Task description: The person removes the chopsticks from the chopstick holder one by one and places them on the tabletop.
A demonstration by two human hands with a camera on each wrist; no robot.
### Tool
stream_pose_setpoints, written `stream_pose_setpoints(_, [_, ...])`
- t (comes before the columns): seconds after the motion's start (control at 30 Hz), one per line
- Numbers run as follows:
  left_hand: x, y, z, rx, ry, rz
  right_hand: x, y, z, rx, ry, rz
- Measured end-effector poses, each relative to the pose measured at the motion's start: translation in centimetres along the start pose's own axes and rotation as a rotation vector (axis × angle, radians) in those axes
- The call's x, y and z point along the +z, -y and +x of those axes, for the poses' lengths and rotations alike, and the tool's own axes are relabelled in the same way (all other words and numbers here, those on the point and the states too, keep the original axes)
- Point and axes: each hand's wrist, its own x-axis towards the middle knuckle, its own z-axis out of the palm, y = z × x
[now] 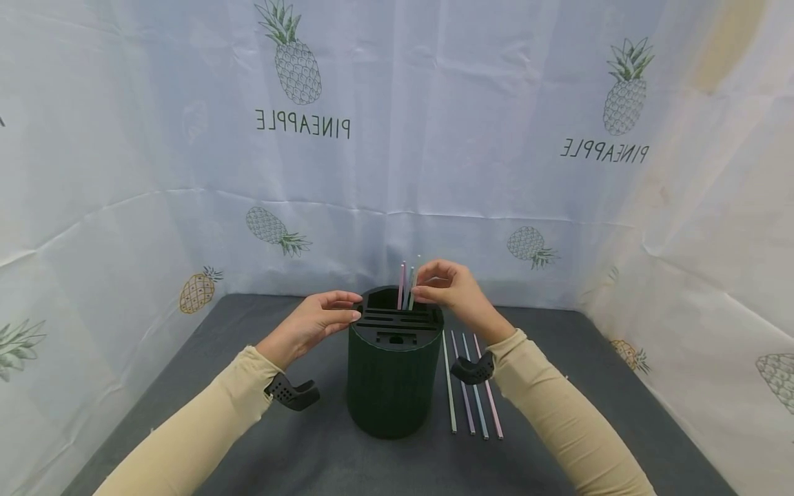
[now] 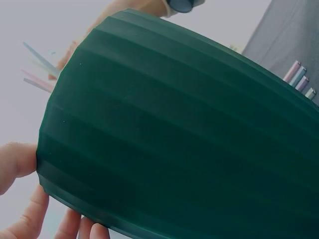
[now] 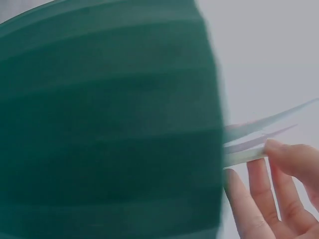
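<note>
A dark green, ribbed desk organizer [image 1: 392, 389] stands upright on the table, its black top cut with slots and openings. My left hand [image 1: 316, 322] is at its left rim, thumb and fingertips touching the edge with the fingers fairly straight. Above the back opening my right hand [image 1: 455, 288] pinches a pale green pencil [image 3: 245, 157] between thumb and fingers; the pencil's lower part is hidden inside the organizer. Beside it, a pink pencil [image 1: 400, 288] and a blue pencil [image 1: 406, 297] stick up out of the same opening.
Several pastel pencils [image 1: 476, 412] lie side by side on the dark grey table [image 1: 298, 455], right of the organizer. White cloth [image 1: 397, 151] printed with pineapples hangs behind and along both sides. Each wrist carries a black camera mount [image 1: 291, 393].
</note>
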Motion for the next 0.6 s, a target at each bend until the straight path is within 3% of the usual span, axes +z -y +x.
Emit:
stream_pose_setpoints(0.27, [-0.1, 0.1, 0.1, 0.001, 0.014, 0.000, -2.3, 3.6, 1.0, -0.148, -0.132, 0.267])
stream_pose_setpoints(0.47, [-0.2, 0.0, 0.2, 0.004, 0.018, 0.003, -4.7, 6.5, 1.6, -0.297, -0.293, 0.447])
stream_pose_setpoints(0.6, [-0.2, 0.1, 0.2, 0.003, 0.021, 0.008, -6.9, 7.1, 1.8, -0.338, -0.421, 0.574])
